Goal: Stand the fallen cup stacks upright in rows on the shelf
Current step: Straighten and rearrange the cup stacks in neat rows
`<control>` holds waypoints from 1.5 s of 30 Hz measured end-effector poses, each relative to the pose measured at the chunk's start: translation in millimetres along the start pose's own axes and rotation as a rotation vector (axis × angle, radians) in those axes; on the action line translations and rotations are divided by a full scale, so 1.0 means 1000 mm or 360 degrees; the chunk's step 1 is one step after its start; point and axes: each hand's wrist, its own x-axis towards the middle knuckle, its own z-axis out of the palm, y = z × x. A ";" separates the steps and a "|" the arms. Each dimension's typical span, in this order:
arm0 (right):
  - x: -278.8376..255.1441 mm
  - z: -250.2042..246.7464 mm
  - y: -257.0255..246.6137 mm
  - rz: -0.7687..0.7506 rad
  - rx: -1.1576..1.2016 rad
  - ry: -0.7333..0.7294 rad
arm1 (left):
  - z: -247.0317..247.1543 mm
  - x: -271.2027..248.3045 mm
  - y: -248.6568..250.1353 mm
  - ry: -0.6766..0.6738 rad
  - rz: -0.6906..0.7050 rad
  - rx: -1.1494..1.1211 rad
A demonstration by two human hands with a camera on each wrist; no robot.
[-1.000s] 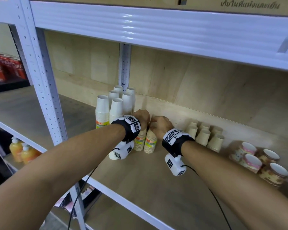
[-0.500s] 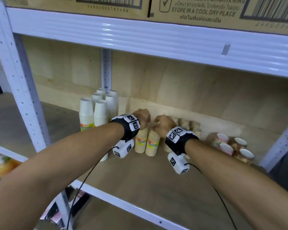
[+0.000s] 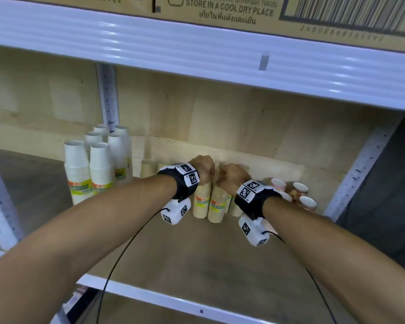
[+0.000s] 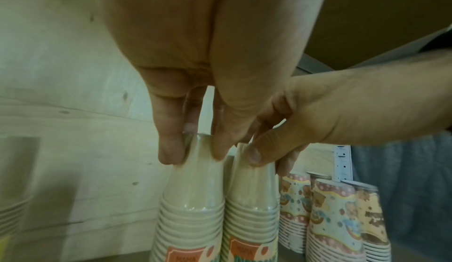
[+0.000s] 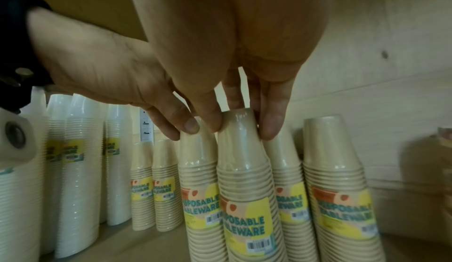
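Two tan cup stacks with yellow labels stand upright side by side mid-shelf. My left hand [image 3: 202, 168] pinches the top of the left tan stack [image 3: 201, 202] from above; in the left wrist view my left hand [image 4: 195, 150] has its fingertips round that stack's [image 4: 193, 208] top cup. My right hand [image 3: 232, 176] grips the top of the right tan stack [image 3: 216, 206]. In the right wrist view my right hand [image 5: 240, 127] holds that stack [image 5: 244, 189] between thumb and fingers. The stacks touch each other.
Tall white cup stacks [image 3: 89, 169] stand at the left near the back post. More tan stacks [image 5: 340, 189] stand behind and to the right. Patterned cup stacks [image 3: 297, 192] stand at the right by the white upright [image 3: 360, 169]. The upper shelf beam [image 3: 197, 54] hangs low overhead.
Both hands stay on the tops of the two tan stacks. The head view has swung to the right, so the white stacks now sit further left in the picture.
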 end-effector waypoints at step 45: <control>0.022 -0.015 -0.055 -0.0158 0.0005 0.0091 | -0.055 0.003 -0.069 0.0126 -0.0223 -0.0099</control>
